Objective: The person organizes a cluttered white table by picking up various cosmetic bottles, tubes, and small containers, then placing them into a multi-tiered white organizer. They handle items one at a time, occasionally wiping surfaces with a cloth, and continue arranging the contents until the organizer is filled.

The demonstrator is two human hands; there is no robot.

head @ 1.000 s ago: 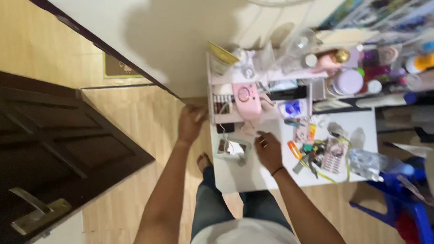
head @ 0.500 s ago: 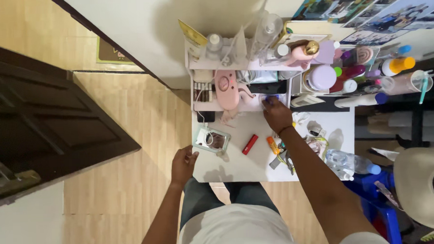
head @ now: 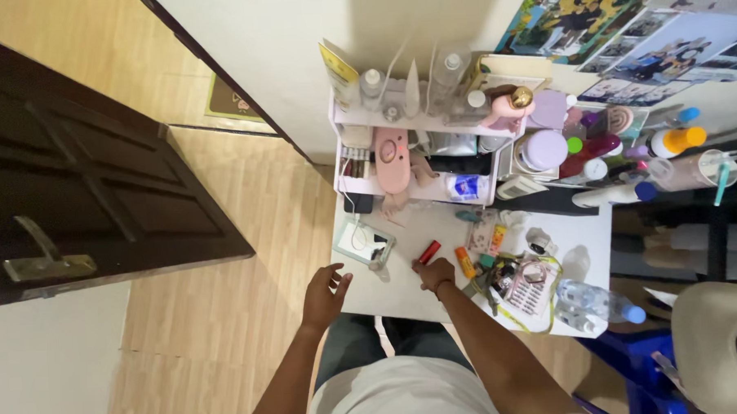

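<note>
I stand at a small white desk (head: 404,291) and look down on it. My right hand (head: 436,275) rests on the desktop with its fingers curled onto the near end of a small red tube (head: 429,250). My left hand (head: 326,292) hovers at the desk's front left corner, fingers spread and holding nothing. A small square mirror (head: 365,240) lies just beyond the left hand. An orange tube (head: 466,263) lies right of my right hand.
A white shelf rack (head: 419,128) at the back holds bottles and a pink oval device (head: 391,159). A tangle of small items and a water bottle (head: 600,301) fill the desk's right side. A dark door (head: 91,200) stands open on the left; a blue stool (head: 627,369) on the right.
My right hand has pulled back from the shelf to the red tube on the desktop. My left hand has risen slightly toward the desk's front corner.
</note>
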